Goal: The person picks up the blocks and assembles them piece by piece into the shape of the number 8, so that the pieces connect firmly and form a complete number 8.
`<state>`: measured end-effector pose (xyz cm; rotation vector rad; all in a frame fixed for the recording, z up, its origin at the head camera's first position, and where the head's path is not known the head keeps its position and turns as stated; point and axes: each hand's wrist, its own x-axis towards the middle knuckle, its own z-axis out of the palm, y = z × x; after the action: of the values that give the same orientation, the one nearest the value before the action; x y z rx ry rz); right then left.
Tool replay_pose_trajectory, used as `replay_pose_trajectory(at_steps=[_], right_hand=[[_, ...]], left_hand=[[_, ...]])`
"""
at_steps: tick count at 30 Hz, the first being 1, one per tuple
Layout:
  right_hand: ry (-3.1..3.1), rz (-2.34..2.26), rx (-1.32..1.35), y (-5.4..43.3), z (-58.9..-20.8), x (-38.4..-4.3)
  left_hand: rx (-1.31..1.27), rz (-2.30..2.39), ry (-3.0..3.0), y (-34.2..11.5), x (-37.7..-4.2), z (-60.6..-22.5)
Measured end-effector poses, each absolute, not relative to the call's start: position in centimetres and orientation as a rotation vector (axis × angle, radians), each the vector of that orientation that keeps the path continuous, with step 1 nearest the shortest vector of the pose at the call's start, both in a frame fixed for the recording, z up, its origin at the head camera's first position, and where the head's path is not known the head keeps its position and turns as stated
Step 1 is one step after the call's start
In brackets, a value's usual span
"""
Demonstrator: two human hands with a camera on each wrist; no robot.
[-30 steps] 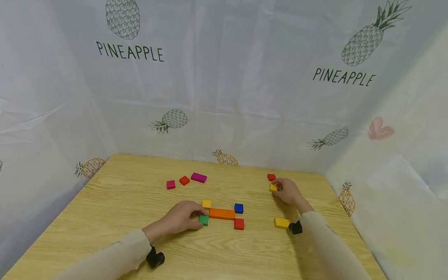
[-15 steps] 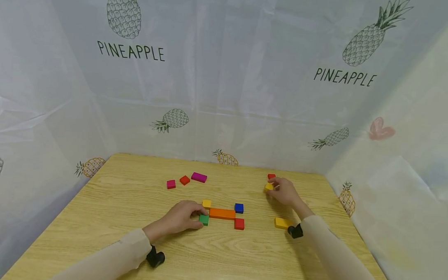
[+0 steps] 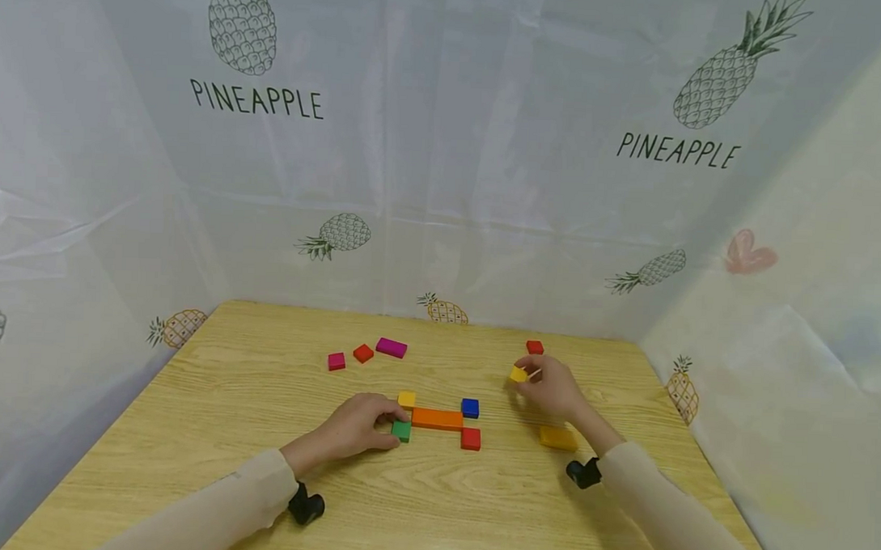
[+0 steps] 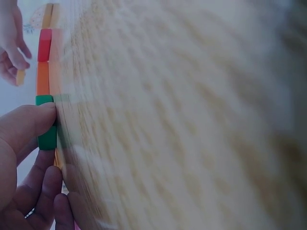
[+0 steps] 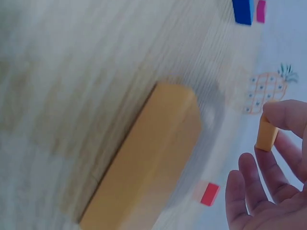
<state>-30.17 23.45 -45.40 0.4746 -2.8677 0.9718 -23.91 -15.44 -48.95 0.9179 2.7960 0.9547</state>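
My left hand (image 3: 362,424) rests by the arrangement in the middle of the table, pinching a small green block (image 4: 46,139) between thumb and finger. That block sits at the left end of a long orange block (image 3: 438,420). A small yellow block (image 3: 406,399) lies just behind the green one. At the orange block's right end are a blue block (image 3: 470,408) and a red block (image 3: 470,439). Over the right part of the table, my right hand (image 3: 555,387) holds another small yellow block (image 5: 266,134) between thumb and fingertips, raised off the surface.
A longer yellow block (image 3: 558,438) lies below my right wrist. Behind that hand is a small red block (image 3: 535,347). At the back left lie a pink block (image 3: 336,361), a red-orange block (image 3: 363,353) and a purple block (image 3: 391,348). A curtain (image 3: 444,162) hangs behind the table.
My right hand has moved left and a little nearer, carrying the small yellow block away from the red block at the back. My left hand stays on the green block.
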Motion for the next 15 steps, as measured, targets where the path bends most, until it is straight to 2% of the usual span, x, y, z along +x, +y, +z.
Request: replay_pose_trajectory(at_steps=[15], right_hand=[[-2.803, 1.031, 0.556, 22.3, -45.0, -25.9]], left_hand=[[0.931, 0.950, 2.794, -15.5, -23.9, -48.8]])
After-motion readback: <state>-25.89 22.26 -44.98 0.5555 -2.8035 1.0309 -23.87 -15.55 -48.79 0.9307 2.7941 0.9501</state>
